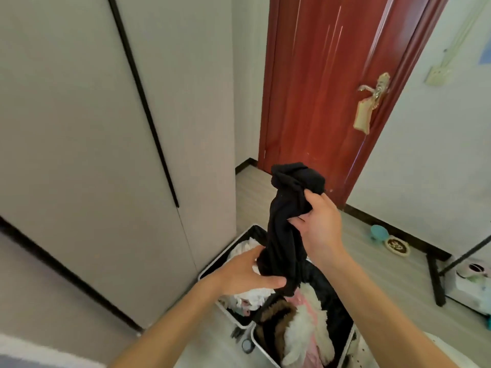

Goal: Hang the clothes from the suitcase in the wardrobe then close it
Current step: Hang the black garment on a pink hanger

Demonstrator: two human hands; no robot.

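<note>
A black garment hangs bunched in mid-air above the open suitcase on the floor. My right hand grips its upper part, with the top folding over my fingers. My left hand holds the lower end, thumb across the cloth. The suitcase holds white, pink and brown fluffy clothes. The grey wardrobe fills the left side, its doors closed, a black handle strip running down it.
A dark red door with a gold handle stands behind. On the floor by the right wall sit a teal bowl and a round pet dish. A black rack leg stands at right.
</note>
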